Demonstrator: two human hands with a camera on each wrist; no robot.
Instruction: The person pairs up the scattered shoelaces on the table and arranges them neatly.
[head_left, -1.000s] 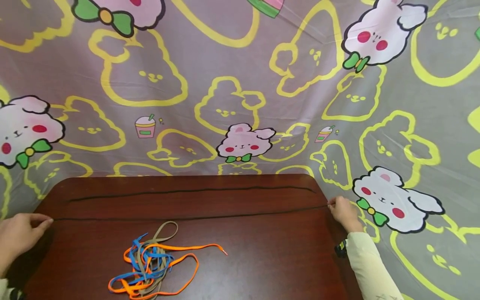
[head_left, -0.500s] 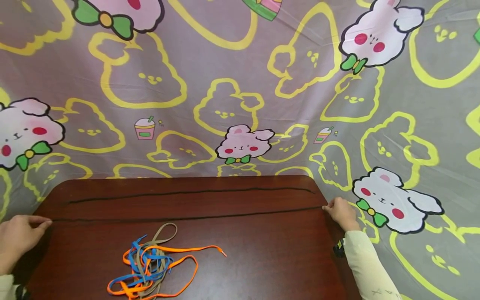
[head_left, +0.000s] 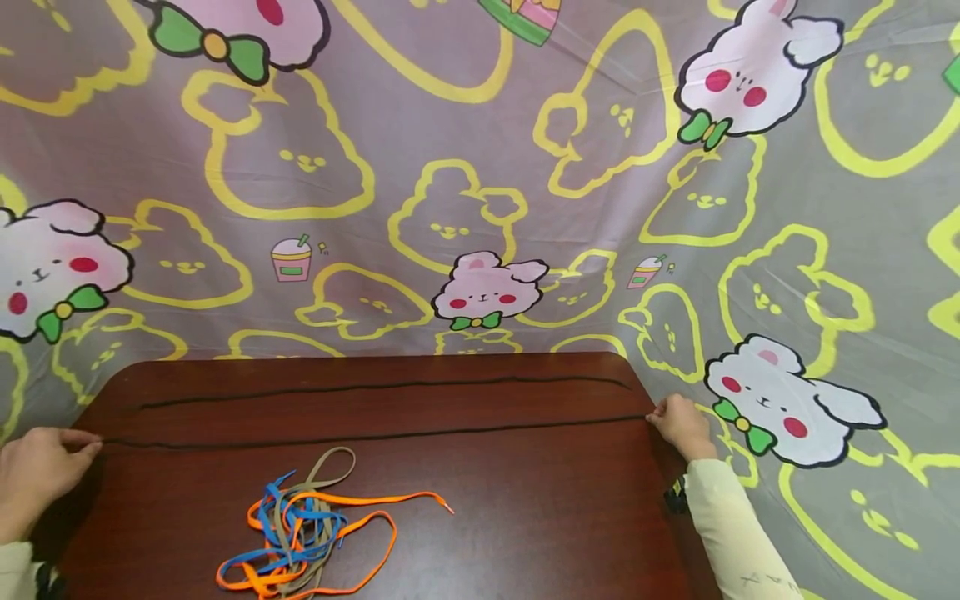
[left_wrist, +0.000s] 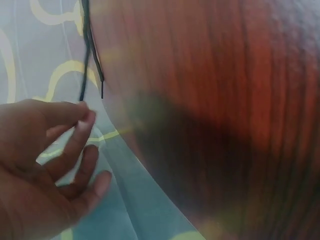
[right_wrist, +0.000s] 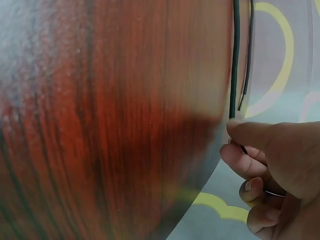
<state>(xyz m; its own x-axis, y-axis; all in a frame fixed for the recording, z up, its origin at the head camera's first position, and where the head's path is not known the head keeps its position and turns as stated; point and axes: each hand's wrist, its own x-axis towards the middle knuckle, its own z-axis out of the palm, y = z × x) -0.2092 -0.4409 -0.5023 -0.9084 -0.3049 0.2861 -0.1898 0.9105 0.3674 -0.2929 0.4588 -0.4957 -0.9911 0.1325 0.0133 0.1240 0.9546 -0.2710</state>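
Note:
A long black shoelace (head_left: 390,437) stretches across the table between both hands, with a slight sag near its left end. My left hand (head_left: 45,471) pinches one end between thumb and forefinger at the table's left edge. In the left wrist view that hand (left_wrist: 55,150) has its other fingers loosely bent. At the right edge my right hand (head_left: 684,427) pinches the other end; a dark tip pokes out below the thumb of this hand (right_wrist: 270,160) in the right wrist view. A second black shoelace (head_left: 390,385) lies nearly straight along the back of the table, roughly parallel to the held one.
A tangled pile of orange, blue and khaki shoelaces (head_left: 300,533) lies at the front left of the dark brown table (head_left: 540,517). One orange end (head_left: 420,497) trails rightward from it. A cartoon-printed cloth (head_left: 495,125) hangs behind and beside the table.
The held lace has slackened slightly and dips a little near the left hand. My right hand has shifted slightly to the left; the pile and the back lace stay put.

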